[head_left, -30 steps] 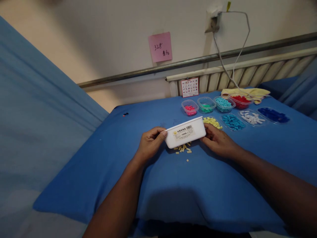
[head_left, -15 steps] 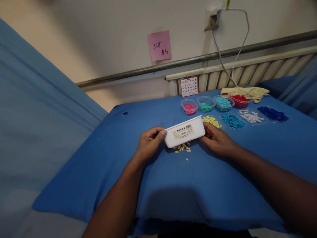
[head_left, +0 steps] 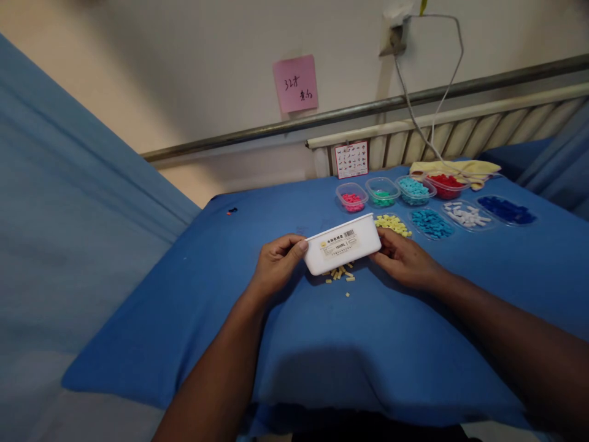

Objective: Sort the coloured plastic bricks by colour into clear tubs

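left grip [head_left: 278, 263] and right grip [head_left: 401, 258] are closed on the white box [head_left: 341, 247]; support it evenly, seemingly above the pale pieces [head_left: 338, 274].

The label [head_left: 340, 244] on the white box [head_left: 344, 253], between the left fingers [head_left: 285, 242] and right fingers [head_left: 394, 238], reads "冰箱收纳盒" and "1000ML" with a barcode [head_left: 348, 233], while above the left fingers a pink note [head_left: 296, 84] bears handwritten "32" plus unclear characters, and beyond both sets of fingers a red-edged card's [head_left: 351, 159] print is illegibly small.
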